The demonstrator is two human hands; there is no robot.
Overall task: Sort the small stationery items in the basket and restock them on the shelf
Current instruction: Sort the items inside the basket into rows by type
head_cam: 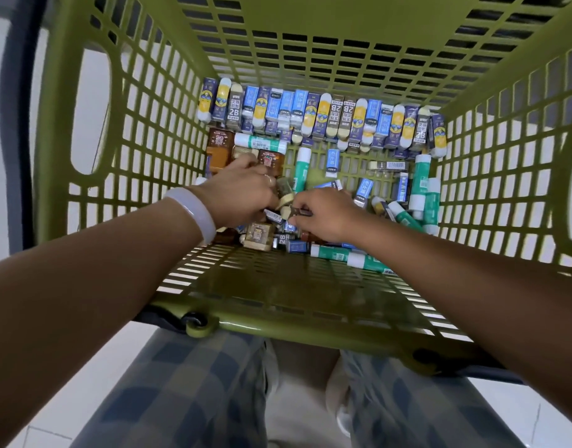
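Inside the green basket (142, 130), sorting is under way: erasers (320, 119) stand ranked along the far wall, glue sticks (420, 182) gather at right. Left hand (242, 192) grips small packs, fingers curled; right hand (326, 218) pinches a small pack. Judged next: group remaining loose items by type. No shelf visible.

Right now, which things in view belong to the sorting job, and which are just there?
Job:
green basket
row of erasers along the far wall
glue sticks
brown boxes
left hand and right hand in the loose pile

Just there:
white bangle
checked trousers
pale floor
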